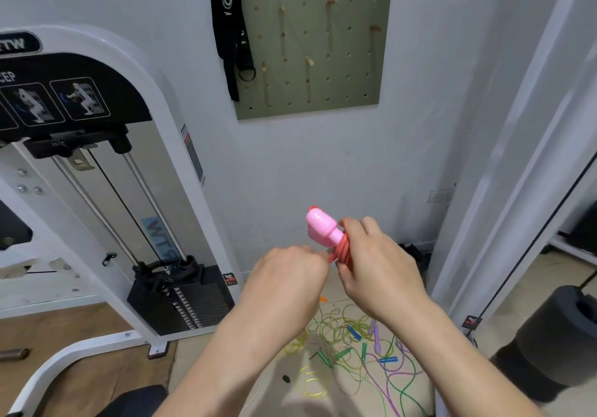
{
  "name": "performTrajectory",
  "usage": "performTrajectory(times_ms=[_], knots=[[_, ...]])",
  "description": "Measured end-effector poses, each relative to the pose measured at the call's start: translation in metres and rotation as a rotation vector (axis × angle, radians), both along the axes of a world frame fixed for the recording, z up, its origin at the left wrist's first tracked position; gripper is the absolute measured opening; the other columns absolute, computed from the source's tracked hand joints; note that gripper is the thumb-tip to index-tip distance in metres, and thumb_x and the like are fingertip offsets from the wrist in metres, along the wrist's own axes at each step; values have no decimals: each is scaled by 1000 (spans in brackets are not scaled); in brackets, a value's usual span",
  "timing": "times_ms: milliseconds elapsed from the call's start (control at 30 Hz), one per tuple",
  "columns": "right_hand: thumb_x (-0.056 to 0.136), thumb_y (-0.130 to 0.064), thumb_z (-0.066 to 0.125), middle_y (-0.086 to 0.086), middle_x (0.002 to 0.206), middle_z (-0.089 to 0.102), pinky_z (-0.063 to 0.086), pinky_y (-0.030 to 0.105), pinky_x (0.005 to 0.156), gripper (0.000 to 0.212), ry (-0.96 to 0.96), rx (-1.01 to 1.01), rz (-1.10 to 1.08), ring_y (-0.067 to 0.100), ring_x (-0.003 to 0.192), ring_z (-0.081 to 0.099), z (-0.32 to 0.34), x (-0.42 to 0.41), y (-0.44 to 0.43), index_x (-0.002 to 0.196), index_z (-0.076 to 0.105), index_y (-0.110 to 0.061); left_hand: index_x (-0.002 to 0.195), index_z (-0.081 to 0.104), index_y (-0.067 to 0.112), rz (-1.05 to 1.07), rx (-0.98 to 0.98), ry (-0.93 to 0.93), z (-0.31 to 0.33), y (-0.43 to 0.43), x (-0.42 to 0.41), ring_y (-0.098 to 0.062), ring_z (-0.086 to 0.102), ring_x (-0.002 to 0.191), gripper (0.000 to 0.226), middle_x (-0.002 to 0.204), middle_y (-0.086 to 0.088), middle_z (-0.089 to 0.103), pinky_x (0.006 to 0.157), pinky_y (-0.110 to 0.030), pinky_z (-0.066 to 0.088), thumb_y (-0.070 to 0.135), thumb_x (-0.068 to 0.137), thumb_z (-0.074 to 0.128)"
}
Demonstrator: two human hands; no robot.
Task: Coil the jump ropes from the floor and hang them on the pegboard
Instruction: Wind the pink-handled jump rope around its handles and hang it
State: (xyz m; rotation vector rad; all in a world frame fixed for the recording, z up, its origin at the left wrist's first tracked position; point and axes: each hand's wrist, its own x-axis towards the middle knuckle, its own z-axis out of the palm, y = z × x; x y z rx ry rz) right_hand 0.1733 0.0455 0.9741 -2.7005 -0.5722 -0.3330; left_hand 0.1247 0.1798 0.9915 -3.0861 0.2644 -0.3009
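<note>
Wt machine (pixel 106 71) left, black roller (pixel 555 336) right — rope tangle (pixel 352 345) btwn

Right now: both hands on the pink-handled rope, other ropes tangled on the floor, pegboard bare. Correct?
The pegboard isn't bare: in the head view a black strap hangs at its top-left corner. The rest stands: left hand and right hand on the pink-handled rope, other ropes tangled on the floor.
</note>
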Motion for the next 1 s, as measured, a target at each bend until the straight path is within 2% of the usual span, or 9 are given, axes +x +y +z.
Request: performTrajectory(times_ms=[233, 367, 433, 567, 633, 733, 867, 933, 1000], knots=[[82, -20, 59, -7, 103, 43, 30, 33, 67, 35, -99, -176, 163, 23, 94, 51, 2, -2, -1, 112, 41, -28, 94, 60, 27, -113, 9, -149, 38, 15, 20, -29, 63, 85, 8, 85, -1, 68, 65, -34, 47, 30, 87, 58], [57, -12, 74, -3, 88, 49, 28, 33, 58, 50, -184, -307, 227, 25, 74, 53, 16, 2, -10, 99, 48, -21, 91, 65, 28, -180, -58, -138, 49, 17, 30, -27, 63, 85, 13, 83, 1, 69, 68, -34, 49, 36, 81, 66], [65, -15, 69, -2, 94, 47, 31, 34, 62, 47, -162, -349, 306, 25, 82, 52, 21, 0, -13, 104, 44, -21, 89, 68, 27, -190, -76, -129, 57, 17, 33, -23, 62, 83, 17, 82, 2, 67, 70, -33, 49, 39, 77, 71], [80, -55, 47, -9, 92, 46, 41, 33, 71, 30, -19, -82, 328, 16, 90, 53, 24, -4, -20, 102, 45, -34, 75, 71, 24, -168, -295, 40, 67, 17, 37, -13, 61, 68, 18, 66, 5, 67, 64, -27, 49, 37, 68, 81], [78, -75, 31, -9, 83, 50, 41, 31, 67, 48, -1, 6, 262, 9, 81, 53, 19, -5, -19, 89, 51, -32, 70, 71, 21, -177, -479, 214, 69, 17, 42, -14, 62, 62, 17, 62, 2, 68, 59, -29, 52, 29, 65, 85], [82, -75, 19, -8, 75, 57, 43, 31, 66, 63, -5, 133, 288, 8, 76, 55, 13, -7, -16, 76, 57, -26, 73, 71, 13, -216, -690, 517, 70, 23, 52, -19, 53, 56, 13, 66, -11, 66, 54, -33, 45, 17, 70, 84], [94, -58, 36, -16, 61, 55, 40, 31, 55, 42, 134, 479, 427, 7, 58, 49, 13, -4, -18, 69, 51, -28, 83, 69, 12, -240, -972, 665, 72, 34, 57, -14, 58, 63, 10, 73, -7, 65, 58, -25, 47, 12, 75, 74], [95, -50, 40, -12, 60, 54, 41, 34, 57, 35, 191, 611, 417, 8, 57, 48, 10, -2, -20, 75, 51, -23, 89, 69, 16, -180, -1200, 471, 68, 36, 59, -17, 61, 68, 16, 75, -2, 66, 65, -30, 51, 21, 74, 73], [94, -47, 42, -7, 62, 51, 40, 33, 58, 34, 229, 704, 365, 13, 60, 48, 6, -1, -21, 78, 50, -19, 90, 69, 23, -111, -1268, -81, 60, 36, 53, -14, 62, 75, 14, 81, 2, 67, 75, -33, 53, 21, 78, 75]])
